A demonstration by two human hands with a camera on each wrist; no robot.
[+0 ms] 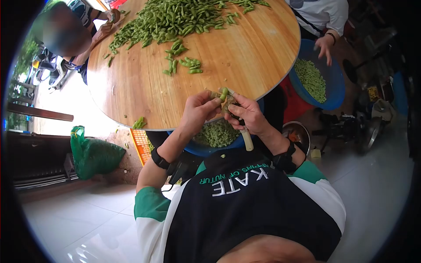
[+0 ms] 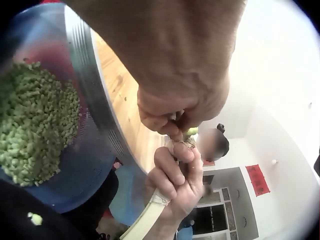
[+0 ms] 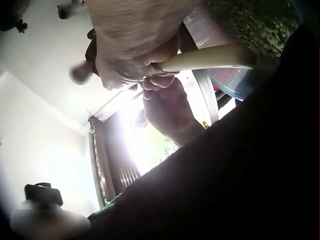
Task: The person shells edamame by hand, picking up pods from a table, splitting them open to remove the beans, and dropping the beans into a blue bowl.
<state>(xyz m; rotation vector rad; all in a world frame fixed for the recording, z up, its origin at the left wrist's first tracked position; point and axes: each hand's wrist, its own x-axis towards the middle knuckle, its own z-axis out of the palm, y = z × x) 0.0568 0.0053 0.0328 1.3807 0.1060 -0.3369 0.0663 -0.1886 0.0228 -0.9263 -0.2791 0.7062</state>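
Note:
My left hand point(image 1: 201, 109) and right hand point(image 1: 247, 115) meet just past the near edge of the round wooden table. A green soybean pod point(image 1: 224, 93) sits between their fingertips, and the left thumb and fingers pinch it. The right fingers curl round a tool with a cream handle point(image 1: 247, 140), which points down toward my lap. The same handle point(image 2: 145, 220) shows in the left wrist view; the tool's working end is hidden by the fingers. Below the hands, shelled green beans point(image 1: 217, 133) lie in a blue basin point(image 1: 197, 150).
A large heap of soybean pods point(image 1: 175, 19) covers the far part of the table point(image 1: 254, 52), with small clusters nearer. One person sits at the far left, another at the right beside a blue basin point(image 1: 335, 87) of beans. A green bag point(image 1: 98, 155) stands left.

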